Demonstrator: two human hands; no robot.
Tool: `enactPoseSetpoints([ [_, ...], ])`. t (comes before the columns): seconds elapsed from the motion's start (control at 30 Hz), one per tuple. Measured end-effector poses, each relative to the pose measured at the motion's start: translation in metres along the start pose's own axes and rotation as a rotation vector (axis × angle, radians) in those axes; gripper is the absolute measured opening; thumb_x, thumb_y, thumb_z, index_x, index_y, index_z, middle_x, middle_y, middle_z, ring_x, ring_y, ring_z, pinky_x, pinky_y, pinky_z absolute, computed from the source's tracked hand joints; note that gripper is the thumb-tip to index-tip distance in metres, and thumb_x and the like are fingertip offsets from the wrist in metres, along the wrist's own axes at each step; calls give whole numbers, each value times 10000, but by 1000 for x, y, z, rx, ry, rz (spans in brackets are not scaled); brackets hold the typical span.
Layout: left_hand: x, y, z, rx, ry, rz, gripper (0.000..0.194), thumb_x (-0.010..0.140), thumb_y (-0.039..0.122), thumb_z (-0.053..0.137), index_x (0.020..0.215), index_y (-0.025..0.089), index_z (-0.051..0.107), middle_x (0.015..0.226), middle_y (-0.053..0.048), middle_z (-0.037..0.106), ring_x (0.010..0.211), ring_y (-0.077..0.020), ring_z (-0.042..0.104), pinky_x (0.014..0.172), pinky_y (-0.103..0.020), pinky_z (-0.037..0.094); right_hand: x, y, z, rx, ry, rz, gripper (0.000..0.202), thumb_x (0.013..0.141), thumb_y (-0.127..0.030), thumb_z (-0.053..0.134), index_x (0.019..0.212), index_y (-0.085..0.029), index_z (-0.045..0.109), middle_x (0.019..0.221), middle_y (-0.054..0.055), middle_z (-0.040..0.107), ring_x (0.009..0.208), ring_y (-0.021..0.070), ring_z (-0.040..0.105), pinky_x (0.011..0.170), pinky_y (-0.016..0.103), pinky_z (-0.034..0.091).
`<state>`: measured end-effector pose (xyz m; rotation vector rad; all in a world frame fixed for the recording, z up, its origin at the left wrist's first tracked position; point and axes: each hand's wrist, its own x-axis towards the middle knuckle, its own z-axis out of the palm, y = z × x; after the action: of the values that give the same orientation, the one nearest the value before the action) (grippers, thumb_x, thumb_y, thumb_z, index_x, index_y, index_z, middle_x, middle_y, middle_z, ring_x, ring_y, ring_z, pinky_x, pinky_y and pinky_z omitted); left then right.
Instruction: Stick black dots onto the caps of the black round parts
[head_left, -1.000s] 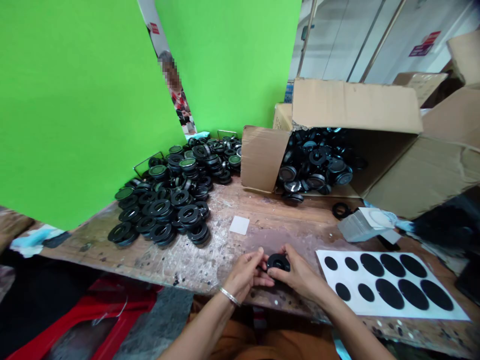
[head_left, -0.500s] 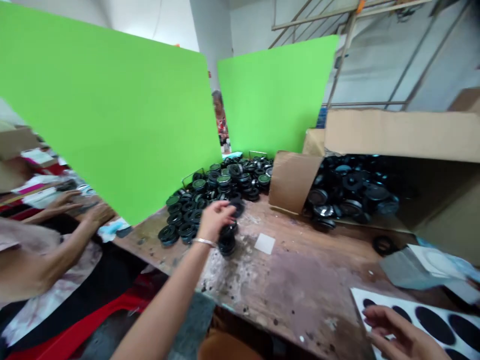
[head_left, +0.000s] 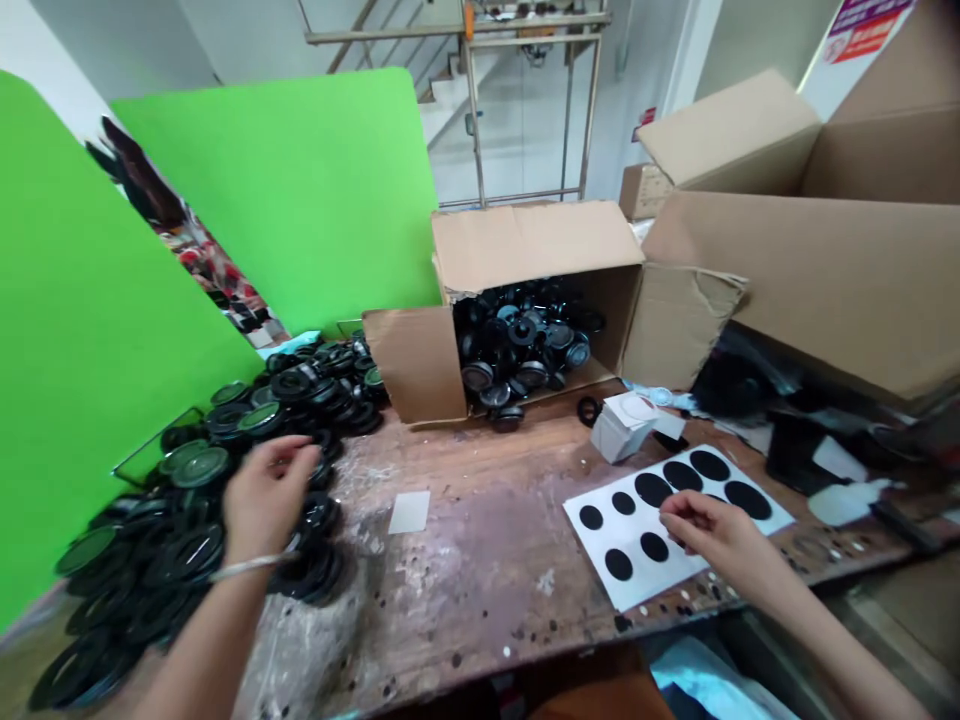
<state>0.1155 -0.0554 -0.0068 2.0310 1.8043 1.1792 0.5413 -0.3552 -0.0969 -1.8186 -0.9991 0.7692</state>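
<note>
My left hand (head_left: pixel 266 495), a bracelet at its wrist, is above a short stack of black round parts (head_left: pixel 311 555). Its fingers are loosely curled, and I see nothing between them. Beside it on the left lies a large pile of similar black round parts (head_left: pixel 199 465), some with clear, lens-like tops. My right hand (head_left: pixel 705 530) is over a white sheet (head_left: pixel 600 545) bearing several black discs (head_left: pixel 619 564) of different sizes. Thumb and forefinger are pinched together near a middle disc; whatever they hold is too small to make out.
A cardboard box (head_left: pixel 536 235) on its side holds more black parts. A small white box (head_left: pixel 622 425) and a black ring (head_left: pixel 589 410) lie right of it. A pale square (head_left: pixel 410 512) lies mid-table. Green panels (head_left: pixel 300 190) stand behind; a larger carton (head_left: pixel 810 270) is at right.
The view has swung right. My left hand has let go of the black ring at the stack. My right hand has moved further over the sheet, its fingers now pinched.
</note>
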Motion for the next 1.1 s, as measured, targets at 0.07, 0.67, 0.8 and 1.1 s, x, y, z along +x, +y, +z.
enactPoseSetpoints([
  [0.07,-38,34,41,-46,-245,178,195,812,339,643,935,189,665,913,-22,722,815,-176,684,774,-301,561,2,0,5,10,-8,-14,270,805,-471,598,798,-202,615,676,13,571,603,160,520,537,274,422],
  [0.67,-54,124,187,62,-703,370,283,896,322,612,1155,213,645,1029,-58,663,960,-213,617,876,-392,481,0,-5,61,-2,-198,-122,250,884,-399,522,769,-191,600,680,3,546,633,150,495,567,253,396],
  [0.8,-63,91,160,-159,-720,326,269,802,325,705,1064,270,731,858,-27,636,853,-188,582,823,-299,441,23,-10,71,59,-222,-106,237,856,-410,543,789,-191,603,694,4,567,626,149,517,568,258,429],
  [1.1,-73,59,136,-720,-810,30,441,656,418,797,1002,166,695,1019,-66,625,918,-198,612,852,-358,509,112,-60,148,292,-138,-132,591,681,-495,658,1159,-192,490,1193,117,562,868,178,637,736,327,544],
])
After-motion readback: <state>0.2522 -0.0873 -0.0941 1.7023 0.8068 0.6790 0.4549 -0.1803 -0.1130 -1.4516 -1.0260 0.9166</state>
